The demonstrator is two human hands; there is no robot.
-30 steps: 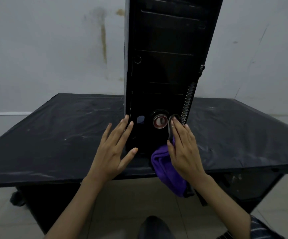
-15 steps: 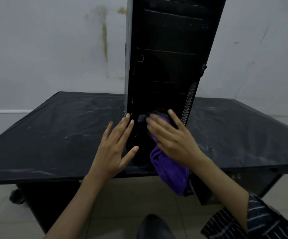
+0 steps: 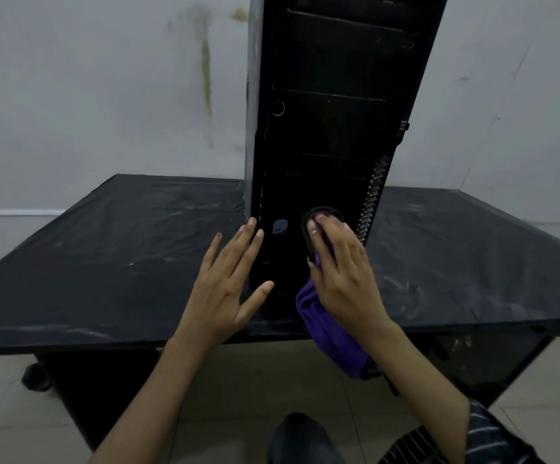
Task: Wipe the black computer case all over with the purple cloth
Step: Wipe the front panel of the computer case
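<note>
- Tall black computer case stands upright on our dark dusty desk, near its near edge.
- Our right hand presses the purple cloth against the case's lower front.
- Our left hand, fingers spread wide, rests on the case's left edge.

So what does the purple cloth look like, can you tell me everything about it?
The purple cloth looks soft and fuzzy, like a cleaning rag, all bunched up. The right hand presses its top part against the lower front of the black computer case. The rest hangs loose below the hand, dangling past the edge of the black table. A dark edge shows at its bottom end.
</note>
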